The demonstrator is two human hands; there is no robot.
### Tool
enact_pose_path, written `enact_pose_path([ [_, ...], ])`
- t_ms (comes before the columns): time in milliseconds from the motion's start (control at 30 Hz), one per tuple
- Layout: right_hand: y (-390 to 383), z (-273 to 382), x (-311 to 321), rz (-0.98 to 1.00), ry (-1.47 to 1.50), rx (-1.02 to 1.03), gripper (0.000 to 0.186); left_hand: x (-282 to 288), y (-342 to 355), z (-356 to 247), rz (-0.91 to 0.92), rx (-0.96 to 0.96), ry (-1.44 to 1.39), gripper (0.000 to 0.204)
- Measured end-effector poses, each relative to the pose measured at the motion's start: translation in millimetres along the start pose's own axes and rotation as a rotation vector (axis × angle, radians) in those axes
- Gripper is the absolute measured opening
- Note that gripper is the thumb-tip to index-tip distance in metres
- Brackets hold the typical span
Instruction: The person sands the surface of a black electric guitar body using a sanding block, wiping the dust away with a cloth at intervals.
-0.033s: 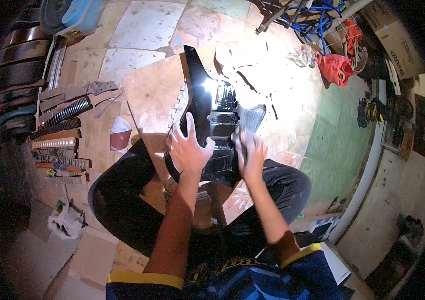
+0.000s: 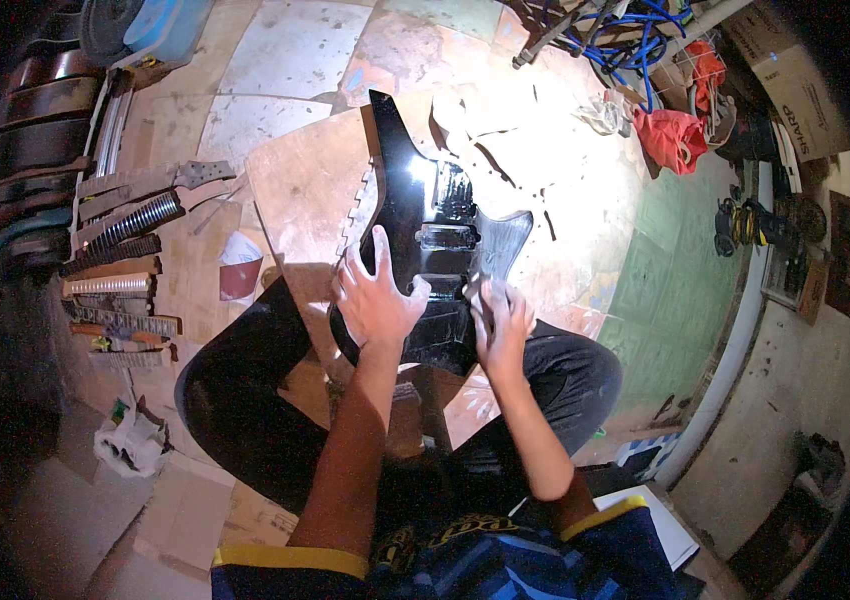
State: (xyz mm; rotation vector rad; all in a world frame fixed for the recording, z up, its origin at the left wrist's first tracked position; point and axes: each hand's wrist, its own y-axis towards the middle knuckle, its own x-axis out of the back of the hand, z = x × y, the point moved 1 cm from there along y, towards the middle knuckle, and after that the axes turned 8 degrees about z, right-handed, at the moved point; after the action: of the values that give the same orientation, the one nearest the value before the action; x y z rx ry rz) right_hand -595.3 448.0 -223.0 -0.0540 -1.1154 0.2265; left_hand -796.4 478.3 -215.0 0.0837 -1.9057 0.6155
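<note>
A glossy black electric guitar body (image 2: 405, 200) lies before me, its long horn pointing away. Pickup cavities run down its middle, and pale, dusty marks show around them and on the right-hand horn. My left hand (image 2: 379, 300) rests on its left side, fingers spread and thumb reaching toward the lowest cavity. At the right edge, my right hand (image 2: 502, 322) presses with bent, whitened fingers close together. Whatever lies under those fingertips, if anything, is hidden. The body sits on a flat brown board (image 2: 290, 180) between my bent legs.
Several guitar necks and slotted wooden pieces (image 2: 135, 225) lie at the left, near a small dark-red and white cup (image 2: 240, 268). Stacked guitar bodies (image 2: 40, 145) line the far left. Blue cables (image 2: 635, 45) and a red cloth (image 2: 670, 138) are at the far right.
My right hand has slid a little toward me along the guitar body's right edge, its elbow drawing back. The left hand and the guitar body stay in place.
</note>
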Motion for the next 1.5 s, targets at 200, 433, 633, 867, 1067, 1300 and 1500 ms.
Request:
enact_pose_path([
  [200, 107, 24, 17, -0.118, 0.017, 0.032, 0.046, -10, -2, 2, -0.077, -0.035, -0.117, 0.097],
  [433, 3, -1, 2, -0.076, -0.037, -0.006, 0.039, -3, 1, 0, -0.017, -0.026, -0.066, 0.100],
  [633, 103, 23, 17, -0.166, -0.015, 0.034, 0.043, -5, -1, -2, -0.068, -0.024, -0.182, 0.099],
  [867, 10, 3, 7, -0.086, -0.048, -0.027, 0.054, -3, 2, -2, -0.064, -0.037, -0.103, 0.097],
  [1067, 99, 14, 18, -0.126, -0.022, 0.025, 0.046, -2, -1, -4, 0.002, 0.027, -0.172, 0.098],
  [1300, 33, 3, 14, -0.062, -0.004, 0.021, 0.048, -2, 2, -2, 0.052, 0.048, -0.069, 0.097],
  [1500, 94, -2, 15, -0.061, -0.099, 0.044, 0.049, -10, 0, -1, 0.006, 0.022, -0.156, 0.097],
])
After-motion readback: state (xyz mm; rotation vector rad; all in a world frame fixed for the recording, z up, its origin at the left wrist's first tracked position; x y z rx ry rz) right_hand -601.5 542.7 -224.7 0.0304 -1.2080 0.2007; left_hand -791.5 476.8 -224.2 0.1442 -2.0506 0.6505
